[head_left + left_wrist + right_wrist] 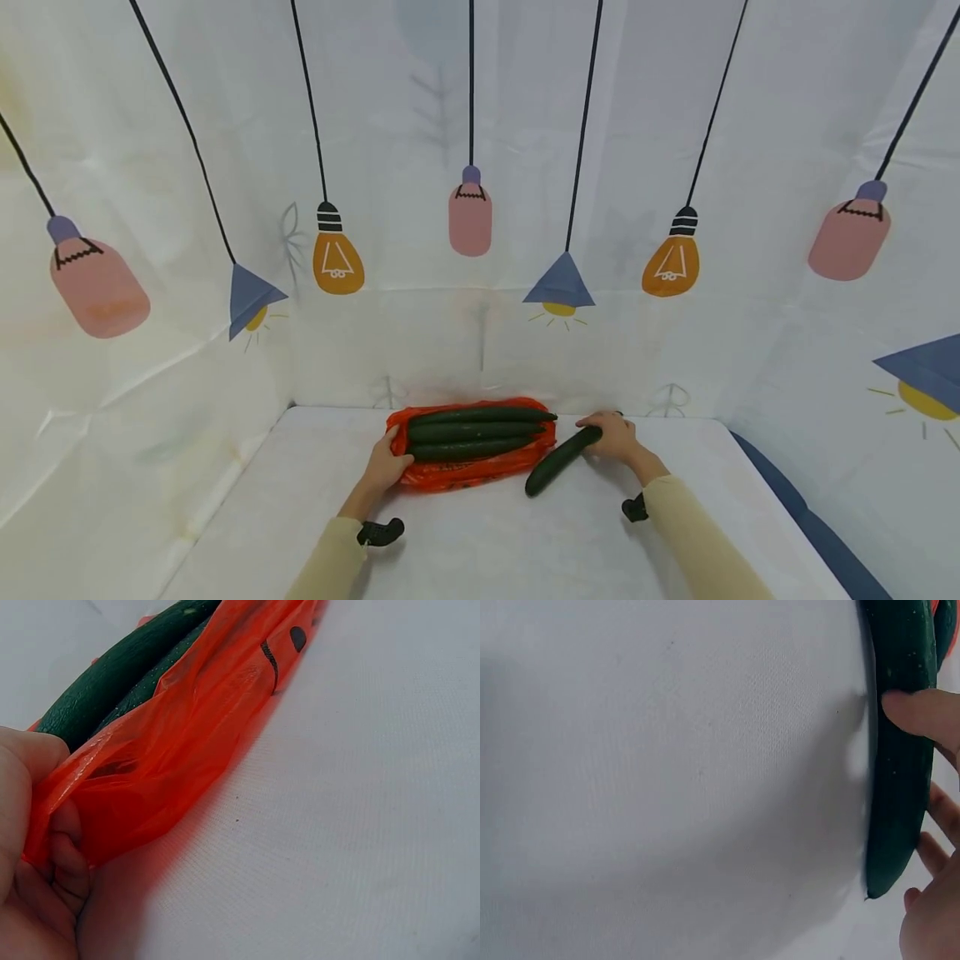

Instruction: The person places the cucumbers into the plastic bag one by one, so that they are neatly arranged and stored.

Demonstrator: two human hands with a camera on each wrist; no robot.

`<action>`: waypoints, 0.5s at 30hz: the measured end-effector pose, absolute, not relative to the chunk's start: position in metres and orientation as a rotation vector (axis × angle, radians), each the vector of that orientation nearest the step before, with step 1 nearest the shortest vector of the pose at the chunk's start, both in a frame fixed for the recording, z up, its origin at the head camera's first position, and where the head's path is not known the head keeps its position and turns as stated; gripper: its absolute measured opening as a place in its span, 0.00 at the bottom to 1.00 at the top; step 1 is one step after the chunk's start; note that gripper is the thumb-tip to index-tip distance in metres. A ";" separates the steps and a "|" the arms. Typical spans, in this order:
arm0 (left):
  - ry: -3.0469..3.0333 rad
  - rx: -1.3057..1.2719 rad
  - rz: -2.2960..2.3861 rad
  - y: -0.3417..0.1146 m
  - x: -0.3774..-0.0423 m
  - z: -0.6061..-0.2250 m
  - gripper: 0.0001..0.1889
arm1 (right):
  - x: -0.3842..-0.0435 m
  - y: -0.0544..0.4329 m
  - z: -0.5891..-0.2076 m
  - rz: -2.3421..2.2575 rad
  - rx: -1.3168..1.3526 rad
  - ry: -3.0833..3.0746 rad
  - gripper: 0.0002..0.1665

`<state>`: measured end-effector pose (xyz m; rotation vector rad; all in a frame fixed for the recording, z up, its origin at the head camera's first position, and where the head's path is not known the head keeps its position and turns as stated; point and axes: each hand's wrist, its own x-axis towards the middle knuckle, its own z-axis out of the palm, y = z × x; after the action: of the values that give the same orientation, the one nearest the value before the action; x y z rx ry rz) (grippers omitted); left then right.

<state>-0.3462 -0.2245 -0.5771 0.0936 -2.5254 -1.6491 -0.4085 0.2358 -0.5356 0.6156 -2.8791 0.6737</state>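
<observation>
Three dark green cucumbers (pixel 476 431) lie side by side in an opened red plastic bag (pixel 442 482) at the back of the table. At the bag's left end my left hand (pixel 384 467) grips the plastic. In the left wrist view, the thumb of the left hand (pixel 30 825) lies against the bag (pixel 180 765) beside a cucumber end, with fingers curled under the film. My right hand (pixel 611 435) holds a separate cucumber (pixel 555 468) just right of the bag. The right wrist view shows the thumb on top of this cucumber (pixel 901 787) and fingers along its far side.
A white-covered table (pixel 487 550) carries everything. Behind and on both sides hang pale curtains (pixel 420 333) printed with lamps and bulbs. Dark blue material (pixel 795 500) shows past the table's right edge. Each wrist wears a black device (pixel 381 532).
</observation>
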 end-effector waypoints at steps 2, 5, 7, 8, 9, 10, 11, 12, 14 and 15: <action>-2.526 0.086 -1.638 -0.224 -0.346 -0.579 0.41 | -0.406 0.237 -0.532 0.622 0.640 -2.895 0.26; -2.534 0.081 -1.627 -0.224 -0.346 -0.581 0.41 | -0.402 0.238 -0.531 0.589 0.665 -2.896 0.25; -2.532 0.076 -1.636 -0.224 -0.346 -0.581 0.41 | -0.400 0.239 -0.532 0.567 0.712 -2.874 0.25; -2.529 0.074 -1.640 -0.224 -0.346 -0.581 0.41 | -0.400 0.239 -0.533 0.567 0.745 -2.864 0.25; -2.524 0.077 -1.649 -0.224 -0.345 -0.581 0.41 | -0.399 0.239 -0.534 0.571 0.780 -2.854 0.25; -2.518 0.077 -1.654 -0.224 -0.345 -0.580 0.41 | -0.397 0.239 -0.535 0.581 0.817 -2.847 0.24; -2.513 0.077 -1.657 -0.224 -0.344 -0.579 0.41 | -0.396 0.238 -0.535 0.605 0.847 -2.853 0.24; -2.510 0.070 -1.651 -0.224 -0.344 -0.579 0.41 | -0.394 0.236 -0.534 0.635 0.882 -2.863 0.23; -2.516 0.060 -1.635 -0.224 -0.343 -0.578 0.41 | -0.389 0.232 -0.531 0.730 0.937 -2.909 0.22; -2.520 0.057 -1.630 -0.224 -0.342 -0.577 0.41 | -0.386 0.230 -0.530 0.779 0.960 -2.936 0.22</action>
<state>-0.3424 -0.2239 -0.5774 0.0571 -2.5204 -1.6302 -0.3860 0.2298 -0.5300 0.9600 -2.9363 0.7788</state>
